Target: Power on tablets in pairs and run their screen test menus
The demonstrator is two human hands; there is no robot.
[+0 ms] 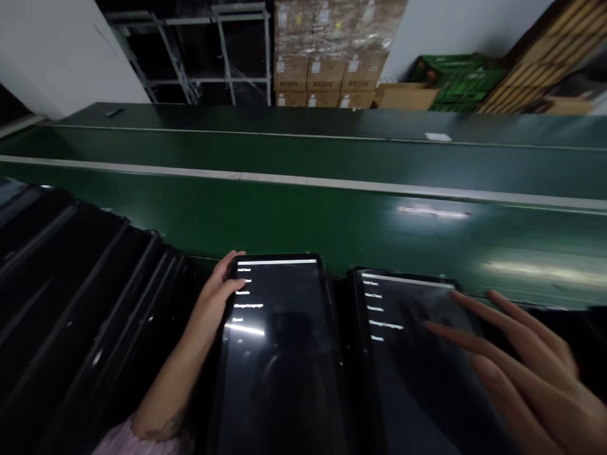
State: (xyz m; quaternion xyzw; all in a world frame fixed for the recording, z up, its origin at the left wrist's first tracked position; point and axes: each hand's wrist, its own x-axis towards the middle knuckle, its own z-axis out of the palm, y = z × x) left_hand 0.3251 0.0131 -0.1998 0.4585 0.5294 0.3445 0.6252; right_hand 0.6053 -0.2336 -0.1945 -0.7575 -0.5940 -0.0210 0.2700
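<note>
Two dark tablets lie side by side in front of me, both lit with a short white text menu at the top left of the screen. My left hand (217, 297) grips the upper left edge of the left tablet (284, 354), its thumb on the glass beside the menu and its fingers around the edge. Over the right tablet (403, 379) is my right hand (531, 366), fingers spread and holding nothing. Its index fingertip is at the screen, right of the menu; whether it touches the glass I cannot tell.
A row of black panel-like devices (71, 284) leans at the left. Beyond the tablets runs a green conveyor surface (294, 215) with pale rails. Stacked cartons (327, 72), a green crate (467, 79) and a metal rack (220, 50) stand behind it.
</note>
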